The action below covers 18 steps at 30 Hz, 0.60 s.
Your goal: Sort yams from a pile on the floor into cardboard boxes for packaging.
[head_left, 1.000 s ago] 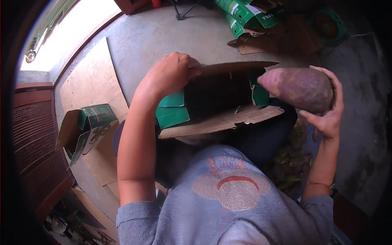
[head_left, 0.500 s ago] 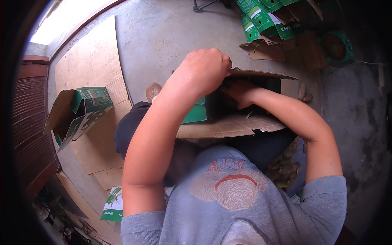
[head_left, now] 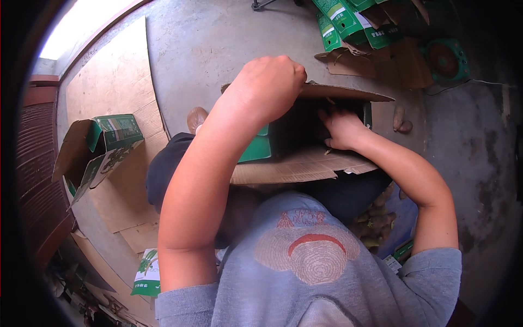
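An open cardboard box [head_left: 254, 148], green outside and brown inside, stands before my lap with its mouth facing up. My left hand [head_left: 272, 82] is closed on the edge of its far flap [head_left: 348, 94] and holds it up. Inside the right part of the box is my right hand [head_left: 344, 129], thumb and fingers apart, with nothing visible between them. Dark shadow hides most of the inside. The near flap [head_left: 283, 171] folds out toward my lap.
Another open green box [head_left: 103, 147] stands on flat cardboard [head_left: 117, 71] at the left. Green cartons [head_left: 354, 27] are piled at the far right, near a round-faced green device [head_left: 444, 60] with a wire. Brown tubers [head_left: 401, 121] lie right of the box; lumpy produce [head_left: 376, 223] lies by my right leg.
My right hand has drawn back toward the box's right side, and more of it shows. My left hand stays on the far flap. The whole view has shifted slightly.
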{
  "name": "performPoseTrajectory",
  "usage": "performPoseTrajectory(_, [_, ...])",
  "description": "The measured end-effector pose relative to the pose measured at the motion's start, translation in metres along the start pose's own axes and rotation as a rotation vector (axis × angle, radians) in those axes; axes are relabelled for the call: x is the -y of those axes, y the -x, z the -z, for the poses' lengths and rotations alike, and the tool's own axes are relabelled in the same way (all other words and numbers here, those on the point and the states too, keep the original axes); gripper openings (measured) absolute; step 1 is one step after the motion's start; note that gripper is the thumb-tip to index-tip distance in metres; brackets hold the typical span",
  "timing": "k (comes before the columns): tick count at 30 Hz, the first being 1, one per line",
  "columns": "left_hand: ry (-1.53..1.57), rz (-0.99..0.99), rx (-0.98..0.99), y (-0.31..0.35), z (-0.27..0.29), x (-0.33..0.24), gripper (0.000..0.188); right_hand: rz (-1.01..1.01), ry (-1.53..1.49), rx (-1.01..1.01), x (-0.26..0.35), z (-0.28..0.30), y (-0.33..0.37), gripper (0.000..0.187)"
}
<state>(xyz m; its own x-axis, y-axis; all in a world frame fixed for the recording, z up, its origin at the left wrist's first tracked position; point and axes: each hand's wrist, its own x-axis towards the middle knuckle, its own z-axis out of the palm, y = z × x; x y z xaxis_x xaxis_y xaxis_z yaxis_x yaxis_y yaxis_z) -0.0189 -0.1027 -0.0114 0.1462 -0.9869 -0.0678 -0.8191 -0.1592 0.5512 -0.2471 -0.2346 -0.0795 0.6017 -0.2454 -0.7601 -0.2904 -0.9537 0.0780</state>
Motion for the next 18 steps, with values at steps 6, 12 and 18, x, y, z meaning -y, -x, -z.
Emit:
performPoseTrajectory(6, [-0.034,-0.024,0.032,-0.002,-0.001,-0.003,0.013,-0.015,-0.005,-0.444,-0.008,-0.014,0.011,0.059])
performPoseTrajectory(12, [-0.029,-0.063,0.052,-0.002,-0.001,0.001,0.013,-0.023,-0.048,-0.341,-0.007,0.018,0.058,0.028])
performPoseTrajectory(18, [-0.036,-0.021,0.071,-0.001,0.001,-0.001,0.015,-0.248,-0.562,-1.355,-0.05,0.045,0.151,0.027])
